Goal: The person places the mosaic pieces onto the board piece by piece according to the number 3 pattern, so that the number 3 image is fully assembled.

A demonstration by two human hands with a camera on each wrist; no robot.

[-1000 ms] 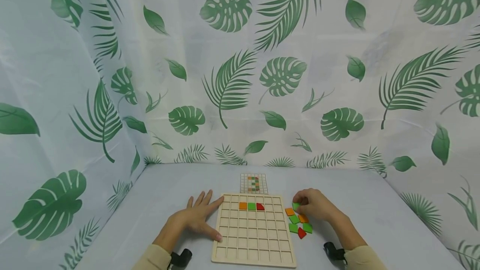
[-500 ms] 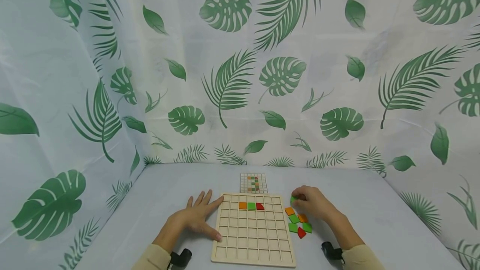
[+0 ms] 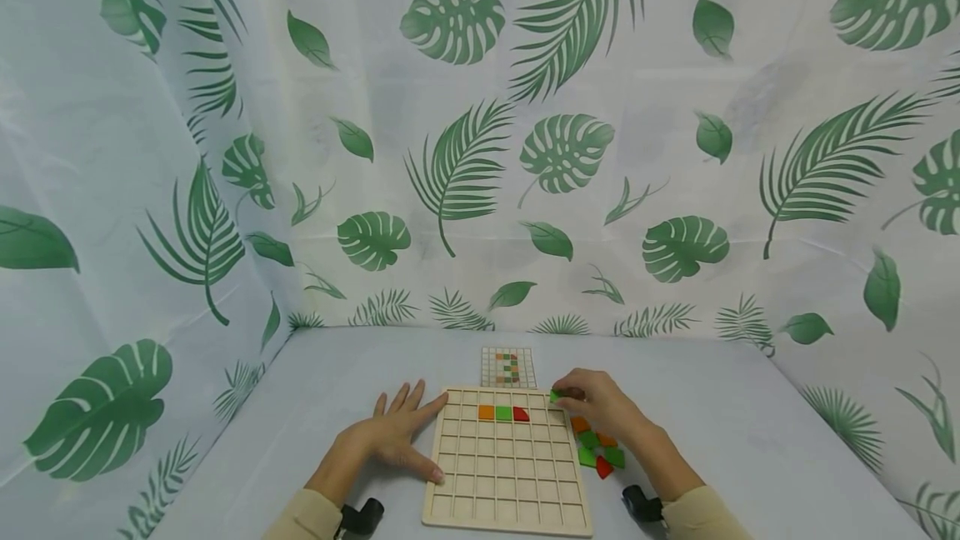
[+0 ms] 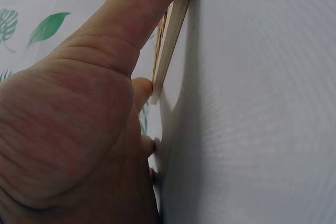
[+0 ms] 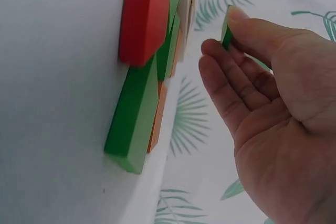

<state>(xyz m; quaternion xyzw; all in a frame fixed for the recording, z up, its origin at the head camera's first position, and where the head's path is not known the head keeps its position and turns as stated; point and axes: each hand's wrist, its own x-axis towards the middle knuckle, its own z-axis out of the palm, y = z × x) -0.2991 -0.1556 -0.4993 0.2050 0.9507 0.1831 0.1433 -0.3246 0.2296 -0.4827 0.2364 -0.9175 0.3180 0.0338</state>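
My right hand [image 3: 600, 402] pinches a green tile [image 5: 226, 31] between thumb and fingers, above the far right corner of a wooden grid board [image 3: 495, 467]. Spread fingers of my left hand [image 3: 393, 433] lie along the board's left side, the thumb and index fingertip touching its edge. On the board's second row sit an orange tile [image 3: 487, 412], a green square tile [image 3: 503, 413] and a red tile [image 3: 521, 414] with one rounded corner, side by side. In the left wrist view the thumb [image 4: 142, 9] rests against the board's edge [image 4: 170, 45].
Right of the board lies a loose cluster of tiles: orange, green [image 3: 615, 457] and a red one [image 3: 604, 468]. Behind the board is a small printed grid card [image 3: 507, 367] with a coloured pattern. A leaf-patterned curtain [image 3: 480, 148] surrounds the white table [image 3: 360, 357].
My right hand, holding the green tile, has moved left from beside the loose cluster to over the board's far right corner. The left hand has stayed where it was.
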